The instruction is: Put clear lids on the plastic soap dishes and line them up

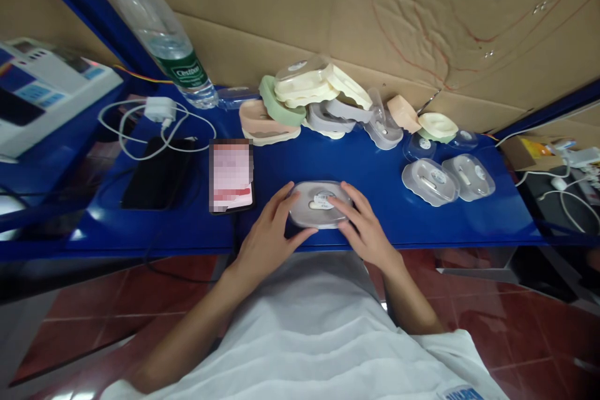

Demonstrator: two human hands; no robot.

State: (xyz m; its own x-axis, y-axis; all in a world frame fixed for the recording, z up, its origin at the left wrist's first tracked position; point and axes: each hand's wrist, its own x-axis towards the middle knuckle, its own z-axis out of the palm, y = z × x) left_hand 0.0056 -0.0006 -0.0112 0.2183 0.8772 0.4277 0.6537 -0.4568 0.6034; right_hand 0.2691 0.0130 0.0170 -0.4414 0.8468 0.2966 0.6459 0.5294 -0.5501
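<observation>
Both hands half open, fingers round clear-lidded case on desk. Pro tip: press rim evenly, both sides (label's fine, skip it).

OK so, clock centred on the case near the desk's front edge: phone just past 9, flat device beyond it, charger about 10, bottle between 10 and 11. Tub pile at 12, loose tubs between 1 and 2, paired cases near 3.
</observation>
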